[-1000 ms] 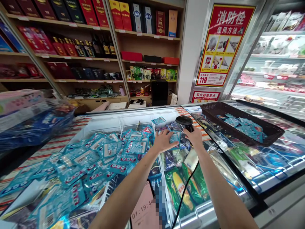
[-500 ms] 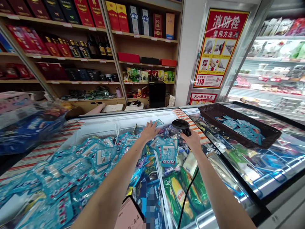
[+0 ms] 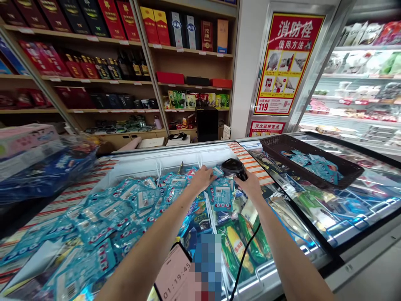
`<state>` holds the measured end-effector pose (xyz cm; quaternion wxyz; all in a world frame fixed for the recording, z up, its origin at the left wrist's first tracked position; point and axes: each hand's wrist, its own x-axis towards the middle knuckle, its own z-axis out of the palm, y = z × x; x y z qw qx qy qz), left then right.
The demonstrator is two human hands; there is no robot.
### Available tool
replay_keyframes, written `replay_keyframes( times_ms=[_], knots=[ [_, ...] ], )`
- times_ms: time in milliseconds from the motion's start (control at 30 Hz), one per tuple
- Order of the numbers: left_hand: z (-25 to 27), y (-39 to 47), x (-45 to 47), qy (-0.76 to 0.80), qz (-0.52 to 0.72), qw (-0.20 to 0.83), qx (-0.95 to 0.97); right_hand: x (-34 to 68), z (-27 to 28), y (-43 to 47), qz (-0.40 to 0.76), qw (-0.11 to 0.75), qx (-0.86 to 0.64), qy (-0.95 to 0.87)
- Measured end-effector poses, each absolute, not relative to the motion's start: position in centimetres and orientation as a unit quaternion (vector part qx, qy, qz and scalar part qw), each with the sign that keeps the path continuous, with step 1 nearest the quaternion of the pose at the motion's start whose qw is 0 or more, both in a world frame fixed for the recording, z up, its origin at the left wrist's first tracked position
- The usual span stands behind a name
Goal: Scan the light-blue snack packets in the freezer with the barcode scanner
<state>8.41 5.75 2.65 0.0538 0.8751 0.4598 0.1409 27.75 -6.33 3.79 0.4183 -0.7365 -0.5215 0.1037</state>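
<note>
My right hand (image 3: 250, 184) grips a black handheld barcode scanner (image 3: 232, 166), whose cord (image 3: 247, 246) runs down toward me. Just left of the scanner, my left hand (image 3: 203, 179) has its fingers curled on a small light-blue packet (image 3: 218, 171), close to the scanner's head. Below the hands lie a few similar packets with barcode labels (image 3: 222, 196), on top of goods in a chest freezer. A large heap of the same blue packets (image 3: 115, 213) spreads over the freezer's left part.
A dark brown basket (image 3: 347, 179) with some blue packets stands on the freezer's glass at right. White wire dividers (image 3: 211, 213) separate bagged corn (image 3: 236, 244) from other goods. A phone (image 3: 175, 271) with a timer lies at the front. Shelves (image 3: 194, 54) of boxes stand behind.
My left hand has moved slightly right and down, its spread fingers now curled, bringing the small packet nearer the scanner. The scanner has shifted slightly left. The view has shifted a little.
</note>
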Motion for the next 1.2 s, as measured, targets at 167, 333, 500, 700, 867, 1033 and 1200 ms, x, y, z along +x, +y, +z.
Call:
replay_keyframes(
  times_ms=[167, 333, 500, 700, 867, 1033, 1200],
  knots=[
    [2.9, 5.9, 10.1, 0.510, 0.163, 0.086, 0.840, 27.5, 3.8, -7.9, 0.058, 0.392, -0.749, -0.531],
    [3.1, 6.7, 10.4, 0.559, 0.222, 0.111, 0.791, 27.9, 3.8, -8.5, 0.057, 0.407, -0.735, -0.540],
    [4.5, 5.8, 7.2, 0.547, 0.279, 0.118, 0.781, 27.3, 3.6, -9.2, 0.037, 0.399, -0.712, -0.577],
    [6.2, 1.5, 0.2, 0.503, 0.381, 0.163, 0.759, 24.6, 4.5, -11.1, -0.019, 0.364, -0.667, -0.650],
    [5.2, -3.1, -2.2, 0.477, 0.436, 0.250, 0.721, 22.4, 5.4, -13.0, -0.058, 0.336, -0.592, -0.730],
    [3.5, -5.0, -3.2, 0.496, 0.446, 0.220, 0.712, 21.1, 3.8, -14.1, -0.112, 0.328, -0.555, -0.756],
    [2.8, -4.8, -4.9, 0.549, 0.439, 0.166, 0.692, 20.7, 1.9, -14.0, -0.136, 0.323, -0.542, -0.764]
  ],
)
